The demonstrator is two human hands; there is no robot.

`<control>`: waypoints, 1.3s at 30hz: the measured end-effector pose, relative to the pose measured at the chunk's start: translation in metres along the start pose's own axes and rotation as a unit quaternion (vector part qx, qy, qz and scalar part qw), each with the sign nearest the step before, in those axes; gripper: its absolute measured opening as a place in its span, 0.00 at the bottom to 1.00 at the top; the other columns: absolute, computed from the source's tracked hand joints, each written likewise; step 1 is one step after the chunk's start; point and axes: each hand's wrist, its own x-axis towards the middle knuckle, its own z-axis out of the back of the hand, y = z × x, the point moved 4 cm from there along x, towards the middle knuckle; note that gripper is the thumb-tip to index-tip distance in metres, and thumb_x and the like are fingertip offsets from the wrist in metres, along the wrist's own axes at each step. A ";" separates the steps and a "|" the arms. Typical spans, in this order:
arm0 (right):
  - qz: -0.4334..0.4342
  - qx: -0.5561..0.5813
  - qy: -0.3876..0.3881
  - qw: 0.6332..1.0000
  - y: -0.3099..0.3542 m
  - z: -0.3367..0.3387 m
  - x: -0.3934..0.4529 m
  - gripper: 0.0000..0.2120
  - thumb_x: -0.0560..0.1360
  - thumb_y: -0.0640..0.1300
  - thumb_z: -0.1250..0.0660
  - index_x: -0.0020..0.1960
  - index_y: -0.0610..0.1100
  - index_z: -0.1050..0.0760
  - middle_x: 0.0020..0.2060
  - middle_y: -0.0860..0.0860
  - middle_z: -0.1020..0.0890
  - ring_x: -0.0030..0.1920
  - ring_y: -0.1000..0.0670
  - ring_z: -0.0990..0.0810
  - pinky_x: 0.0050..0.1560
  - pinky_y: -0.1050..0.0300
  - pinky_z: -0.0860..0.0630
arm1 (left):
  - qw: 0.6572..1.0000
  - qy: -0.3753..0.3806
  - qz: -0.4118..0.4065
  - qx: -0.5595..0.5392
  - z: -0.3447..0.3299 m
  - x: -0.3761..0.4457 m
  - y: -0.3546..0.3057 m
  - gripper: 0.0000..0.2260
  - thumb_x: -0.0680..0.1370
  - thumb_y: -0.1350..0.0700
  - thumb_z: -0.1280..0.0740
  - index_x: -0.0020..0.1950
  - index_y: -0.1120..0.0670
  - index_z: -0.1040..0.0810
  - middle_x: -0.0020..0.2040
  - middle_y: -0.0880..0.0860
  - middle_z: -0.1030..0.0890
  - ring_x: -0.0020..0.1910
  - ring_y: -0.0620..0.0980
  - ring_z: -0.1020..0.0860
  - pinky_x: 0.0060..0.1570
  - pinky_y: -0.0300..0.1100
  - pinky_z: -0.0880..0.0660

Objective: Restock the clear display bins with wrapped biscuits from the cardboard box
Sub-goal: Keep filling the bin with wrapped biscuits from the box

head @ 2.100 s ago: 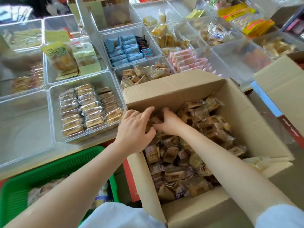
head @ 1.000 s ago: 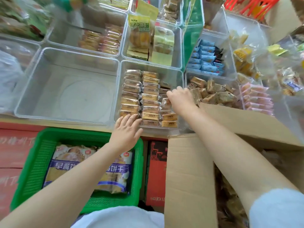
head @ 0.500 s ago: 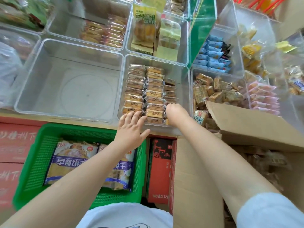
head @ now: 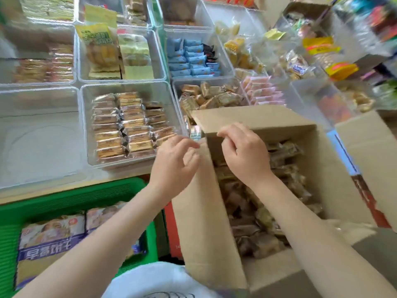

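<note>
So both hands are empty: right hand (head: pixel 245 153), loosely curled, sits over the cardboard box (head: pixel 335 168), biscuits (head: pixel 253 211) at its 6 o'clock. Left hand (head: pixel 175 162), relaxed, is nearer the bin (head: pixel 133 89) at 10 o'clock.

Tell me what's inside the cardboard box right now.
The cardboard box holds a loose heap of wrapped biscuits in brownish wrappers. The right hand and forearm cover part of the heap, and the near wall hides the packets below it. The box bottom cannot be seen.

Single head view—looking steeply down, close over the cardboard box (head: pixel 290 130).
</note>
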 end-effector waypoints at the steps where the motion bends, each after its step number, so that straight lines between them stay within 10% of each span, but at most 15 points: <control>1: -0.035 -0.024 0.009 0.999 -0.020 0.009 -0.015 0.09 0.76 0.36 0.39 0.49 0.39 0.20 0.43 0.47 0.19 0.41 0.47 0.21 0.40 0.55 0.25 | 0.998 0.004 -0.057 -0.001 -0.009 -0.004 -0.027 0.11 0.80 0.50 0.36 0.57 0.51 0.18 0.60 0.49 0.20 0.61 0.48 0.26 0.63 0.47 0.30; 4: -0.176 -0.098 0.095 0.975 -0.087 0.025 -0.053 0.10 0.79 0.39 0.40 0.53 0.40 0.20 0.49 0.46 0.21 0.48 0.43 0.22 0.39 0.54 0.30 | 0.981 0.035 -0.179 0.063 -0.039 -0.010 -0.075 0.08 0.79 0.52 0.34 0.50 0.51 0.15 0.50 0.48 0.16 0.51 0.45 0.22 0.59 0.37 0.35; 10: -0.392 -0.142 0.275 0.866 -0.184 0.018 -0.086 0.25 0.82 0.49 0.39 0.75 0.41 0.39 0.71 0.38 0.34 0.69 0.36 0.32 0.60 0.44 0.28 | 0.959 0.124 -0.136 0.216 -0.095 -0.011 -0.077 0.13 0.82 0.48 0.40 0.46 0.48 0.17 0.38 0.46 0.17 0.38 0.47 0.21 0.62 0.47 0.31; 19: -0.480 -0.159 0.213 0.836 -0.221 -0.017 -0.093 0.39 0.77 0.59 0.32 0.77 0.39 0.43 0.72 0.40 0.31 0.72 0.40 0.32 0.68 0.44 0.34 | 0.949 0.093 -0.158 0.255 -0.104 -0.005 -0.065 0.13 0.80 0.48 0.39 0.41 0.46 0.17 0.33 0.43 0.20 0.33 0.43 0.23 0.55 0.44 0.29; 25: -0.533 0.183 0.118 0.818 -0.205 0.025 -0.085 0.17 0.78 0.49 0.35 0.61 0.39 0.26 0.50 0.46 0.23 0.47 0.45 0.22 0.46 0.54 0.28 | 0.950 0.081 -0.163 0.255 -0.106 -0.002 -0.065 0.13 0.80 0.48 0.39 0.41 0.46 0.17 0.33 0.43 0.21 0.33 0.42 0.24 0.55 0.47 0.27; 31: -0.397 0.653 0.086 0.639 -0.125 0.050 -0.063 0.17 0.77 0.39 0.45 0.61 0.35 0.27 0.47 0.37 0.18 0.43 0.41 0.18 0.42 0.53 0.21 | 0.993 0.101 -0.056 -0.028 -0.086 -0.004 -0.073 0.23 0.80 0.42 0.36 0.74 0.43 0.34 0.49 0.40 0.20 0.46 0.38 0.21 0.60 0.38 0.27; 34: -0.335 0.641 0.145 0.675 -0.076 0.047 -0.037 0.21 0.74 0.41 0.43 0.65 0.33 0.31 0.51 0.35 0.20 0.47 0.39 0.18 0.46 0.49 0.20 | 0.957 0.110 0.056 -0.263 -0.057 0.004 -0.077 0.29 0.80 0.40 0.37 0.78 0.47 0.41 0.57 0.47 0.21 0.54 0.41 0.20 0.50 0.39 0.20; 39: -0.285 0.487 0.227 0.794 0.004 0.005 0.005 0.14 0.80 0.44 0.41 0.65 0.44 0.34 0.53 0.41 0.22 0.49 0.45 0.18 0.49 0.46 0.19 | 0.968 0.031 0.025 -0.249 -0.003 0.014 -0.051 0.15 0.85 0.48 0.41 0.70 0.51 0.35 0.49 0.50 0.20 0.41 0.42 0.20 0.35 0.37 0.25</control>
